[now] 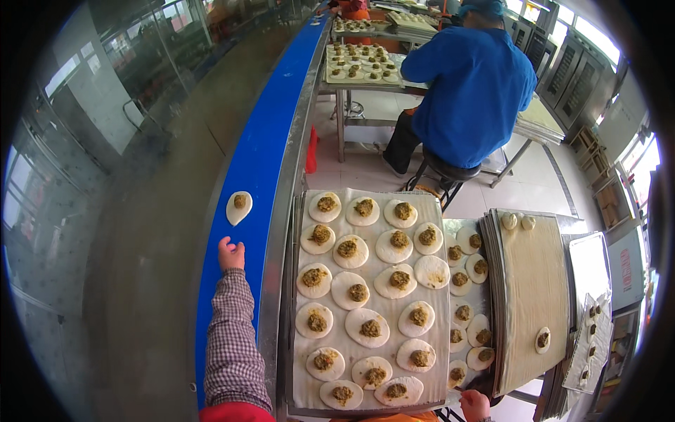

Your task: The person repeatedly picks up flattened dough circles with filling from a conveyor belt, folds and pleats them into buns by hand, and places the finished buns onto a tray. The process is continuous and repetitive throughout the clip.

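Though near dough, left hand clear.

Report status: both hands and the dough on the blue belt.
Left hand over blue belt, looks empty. Filled dough piece ahead of it, untouched. Right hand by near right corner of large tray. Nothing seen between left hand and dough.

Pale tiled floor, glossy, crossed by a dark strip right of centre. Black round stool, upper right of centre. Steel double-door cabinet, upper right; wooden shelving below it. Windows along right rim, bright white light. Pale wall section, upper left.
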`<state>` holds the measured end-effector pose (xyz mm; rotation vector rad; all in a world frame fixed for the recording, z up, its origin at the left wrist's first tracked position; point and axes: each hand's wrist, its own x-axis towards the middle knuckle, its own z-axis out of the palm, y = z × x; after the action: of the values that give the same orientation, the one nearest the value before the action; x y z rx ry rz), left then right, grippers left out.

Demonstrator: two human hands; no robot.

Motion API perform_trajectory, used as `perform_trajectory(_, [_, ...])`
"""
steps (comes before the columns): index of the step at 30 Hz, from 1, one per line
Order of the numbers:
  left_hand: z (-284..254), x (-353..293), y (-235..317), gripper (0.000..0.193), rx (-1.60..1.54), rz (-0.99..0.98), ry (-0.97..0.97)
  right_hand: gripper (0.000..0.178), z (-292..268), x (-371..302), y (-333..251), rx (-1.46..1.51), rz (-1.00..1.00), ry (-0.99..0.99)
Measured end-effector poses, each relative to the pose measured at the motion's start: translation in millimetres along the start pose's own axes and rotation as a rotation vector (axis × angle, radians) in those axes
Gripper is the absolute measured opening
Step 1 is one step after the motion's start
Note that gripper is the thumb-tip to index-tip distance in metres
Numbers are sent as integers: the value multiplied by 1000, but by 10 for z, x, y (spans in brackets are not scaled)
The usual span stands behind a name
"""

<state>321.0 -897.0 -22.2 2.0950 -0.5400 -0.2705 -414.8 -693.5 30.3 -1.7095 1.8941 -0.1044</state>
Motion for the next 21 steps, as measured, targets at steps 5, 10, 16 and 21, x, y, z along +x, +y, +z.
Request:
perform_trajectory(5, [20,221,-265,58,215,344,270,26,47,-135,176,-97,73,-128])
perform_trajectory(10, [-97,152,-337,56,302,342,272,30,116,-188,305,-66,196,-192])
perform_trajectory(16, [-240,151,-643,51,351,257,109,25,203,-165,163,-85,143,-111])
perform_trajectory(21, [-725,-132,-1098,51,-210,-200,-137,22,194,-203,174,-37,109,-81])
